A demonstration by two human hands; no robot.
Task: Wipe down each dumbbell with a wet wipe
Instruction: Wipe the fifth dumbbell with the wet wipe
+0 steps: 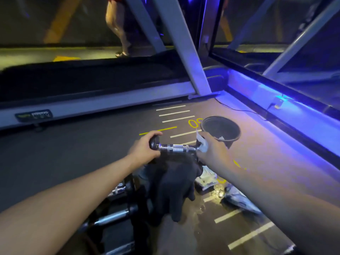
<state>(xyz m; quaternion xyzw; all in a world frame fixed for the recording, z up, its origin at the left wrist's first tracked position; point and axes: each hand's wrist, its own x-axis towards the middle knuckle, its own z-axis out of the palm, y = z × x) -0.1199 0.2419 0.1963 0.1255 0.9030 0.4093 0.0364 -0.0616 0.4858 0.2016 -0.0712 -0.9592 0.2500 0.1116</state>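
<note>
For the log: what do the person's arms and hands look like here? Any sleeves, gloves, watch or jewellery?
Both forearms are bare along all of their visible length, with no sleeve edge in view. The left hand and right hand wear no gloves, and no watch, bracelet or ring shows on either. No markings stand out in the dim, blue-tinted light.

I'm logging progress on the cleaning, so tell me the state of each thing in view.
Chrome-handled black dumbbell: lifted, horizontal.
Left hand: grips its left end.
Right hand: presses white wet wipe on its right end.
Round black bin: open.
Other dumbbells: on floor.
</note>
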